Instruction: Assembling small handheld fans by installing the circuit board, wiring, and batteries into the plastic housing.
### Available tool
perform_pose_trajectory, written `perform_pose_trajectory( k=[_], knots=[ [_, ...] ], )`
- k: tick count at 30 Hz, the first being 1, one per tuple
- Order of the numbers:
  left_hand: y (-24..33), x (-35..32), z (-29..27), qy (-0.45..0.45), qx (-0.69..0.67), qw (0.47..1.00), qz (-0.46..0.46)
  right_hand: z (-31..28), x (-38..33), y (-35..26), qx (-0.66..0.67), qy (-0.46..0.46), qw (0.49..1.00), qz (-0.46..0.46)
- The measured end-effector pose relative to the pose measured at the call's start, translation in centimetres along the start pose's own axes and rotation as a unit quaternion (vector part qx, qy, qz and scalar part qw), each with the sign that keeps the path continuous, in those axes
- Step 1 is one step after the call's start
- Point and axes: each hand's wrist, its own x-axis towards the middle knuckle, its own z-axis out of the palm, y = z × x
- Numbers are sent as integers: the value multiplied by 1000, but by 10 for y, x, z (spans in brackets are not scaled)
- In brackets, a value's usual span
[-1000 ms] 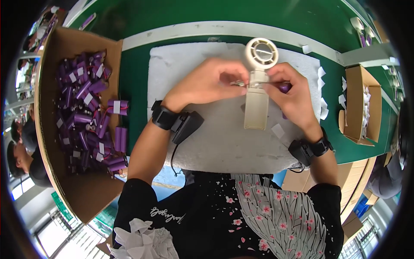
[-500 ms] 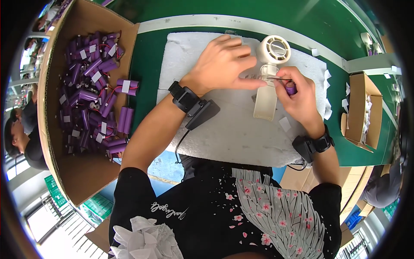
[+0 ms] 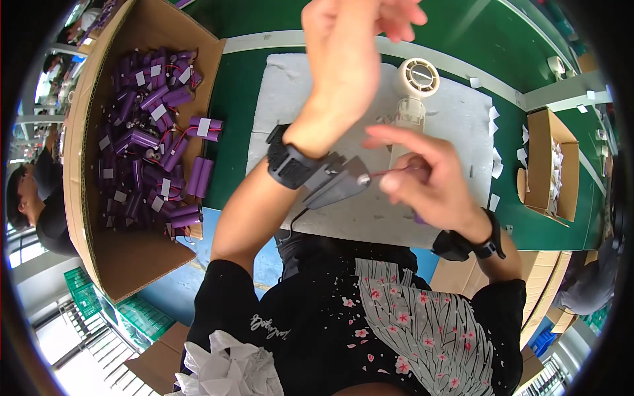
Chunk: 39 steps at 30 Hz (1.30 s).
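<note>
My left hand (image 3: 353,39) is raised high over the white foam pad (image 3: 297,99), close to the camera. Its back faces me and its fingertips run off the top edge, so I cannot see whether it holds anything. A black wrist device (image 3: 317,173) sits on that forearm. My right hand (image 3: 429,181) hovers above the pad and pinches a thin red wire (image 3: 389,171) between thumb and fingers. A bit of a purple battery cell (image 3: 418,218) shows under that palm. A white hand-held fan (image 3: 413,92) lies on the pad beyond my right hand, its round head pointing away.
A large cardboard box (image 3: 86,198) at the left holds several purple battery cells (image 3: 152,145) with red wires. A small cardboard box (image 3: 548,165) stands at the right among white paper scraps on the green table (image 3: 231,132). Other people sit at the far left (image 3: 33,198) and lower right (image 3: 588,284).
My left hand has left the fan and risen toward the camera. My right hand has pulled back from the fan toward me, still on the wire. The view has tilted nearer.
</note>
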Motion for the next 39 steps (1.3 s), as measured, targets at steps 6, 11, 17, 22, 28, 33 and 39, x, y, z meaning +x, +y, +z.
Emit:
perform_pose_trajectory(
  k=[6,11,17,22,28,33,39],
  knots=[
    [-5,8,20,108,-62,991,-52,23,13,-4,-8,-10,1000,-24],
    [-13,5,14,159,-124,979,-13,21,16,-21,-133,-68,988,48],
    [-33,-1,7,-89,523,755,385,10,32,11,-75,-70,995,-4],
    [-48,-13,-13,-59,472,846,242,-2,25,3,-113,-45,993,-7],
    [-33,-51,-37,-156,362,872,-291,-81,35,21,-42,152,987,40],
    [-53,-59,-42,-283,355,862,-224,-77,46,86,35,234,962,-138],
    [-47,-57,-57,-250,335,874,-247,-72,50,87,-223,264,887,-307]
  ],
)
